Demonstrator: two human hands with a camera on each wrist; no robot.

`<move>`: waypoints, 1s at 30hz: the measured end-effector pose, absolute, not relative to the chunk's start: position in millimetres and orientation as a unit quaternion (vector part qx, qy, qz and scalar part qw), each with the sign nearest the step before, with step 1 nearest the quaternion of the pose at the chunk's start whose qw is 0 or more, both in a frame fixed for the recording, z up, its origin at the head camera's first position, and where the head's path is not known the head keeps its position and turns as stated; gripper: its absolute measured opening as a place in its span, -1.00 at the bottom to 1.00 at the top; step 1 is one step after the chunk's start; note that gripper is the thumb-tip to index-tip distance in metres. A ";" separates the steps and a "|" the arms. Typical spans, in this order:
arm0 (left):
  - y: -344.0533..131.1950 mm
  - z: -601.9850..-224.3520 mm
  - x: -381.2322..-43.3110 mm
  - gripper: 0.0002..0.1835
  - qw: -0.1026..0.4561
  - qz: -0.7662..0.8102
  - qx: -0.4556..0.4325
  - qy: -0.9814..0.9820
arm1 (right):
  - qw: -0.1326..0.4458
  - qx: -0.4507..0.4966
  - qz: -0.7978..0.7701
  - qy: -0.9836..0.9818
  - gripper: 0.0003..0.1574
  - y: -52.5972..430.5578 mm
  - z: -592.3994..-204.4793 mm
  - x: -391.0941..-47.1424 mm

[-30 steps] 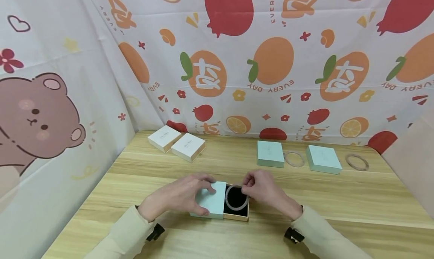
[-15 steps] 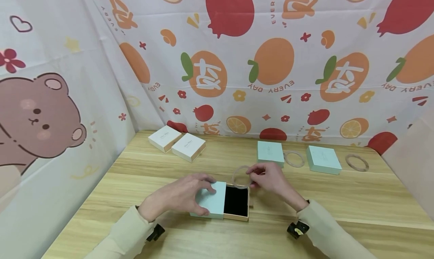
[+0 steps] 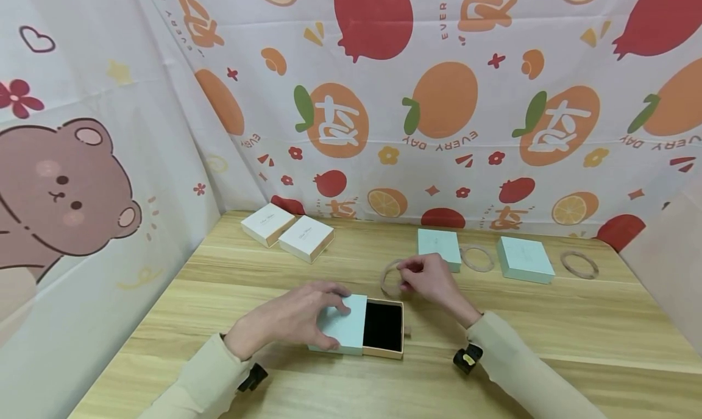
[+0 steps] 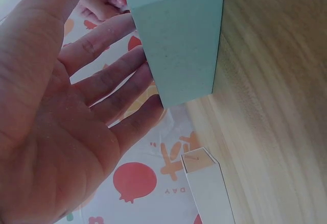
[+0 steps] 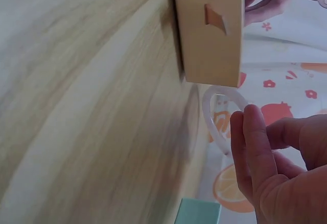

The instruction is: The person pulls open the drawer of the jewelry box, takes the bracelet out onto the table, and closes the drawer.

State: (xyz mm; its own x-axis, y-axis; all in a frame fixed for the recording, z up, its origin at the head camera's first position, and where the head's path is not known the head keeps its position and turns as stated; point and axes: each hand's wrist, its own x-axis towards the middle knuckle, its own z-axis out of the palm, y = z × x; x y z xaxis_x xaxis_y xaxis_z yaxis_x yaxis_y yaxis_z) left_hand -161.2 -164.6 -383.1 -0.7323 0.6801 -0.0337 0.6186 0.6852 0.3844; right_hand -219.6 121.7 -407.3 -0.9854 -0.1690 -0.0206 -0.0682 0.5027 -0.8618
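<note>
**Pale translucent ring (image 5: 207, 106) in a pinch, just beyond mint-green card box (image 3: 351, 329)**

Using that box as landmark. Its tan, black-lined drawer (image 3: 382, 327) sticks out to the right. I've got the left hand (image 3: 290, 317) spanning the sleeve, thumb on the near side, fingers on the far side; reads as bracing so it can't slide. Right hand (image 3: 430, 277) pinches the ring's rim between thumb and fingertips, past the box's far right corner. Rim hold probably gives control of a thin band. Ring is tilted up; can't tell if it touches the wooden tabletop (image 3: 351, 388). Well beyond the box, rightward: two closed mint-green boxes (image 3: 440, 244) (image 3: 525, 256) alternating with two similar rings (image 3: 479, 270) (image 3: 581, 276), presumably paired. Beyond, leftward: two white square boxes (image 3: 267, 221) (image 3: 306, 235).
</note>
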 end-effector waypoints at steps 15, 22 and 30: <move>-164.1 -384.0 -160.4 -0.49 0.088 0.180 0.359 0.912 | 0.007 -0.160 -0.373 0.914 -0.64 114.2 -415.0 -231.8; -164.1 -384.1 -160.0 -0.49 0.088 0.181 0.356 0.913 | -0.026 -0.229 -0.311 0.922 -0.76 111.7 -418.6 -237.6; -164.7 -384.7 -160.2 -0.50 0.086 0.181 0.353 0.914 | -0.039 -0.239 -0.260 0.935 -0.88 102.8 -416.7 -252.2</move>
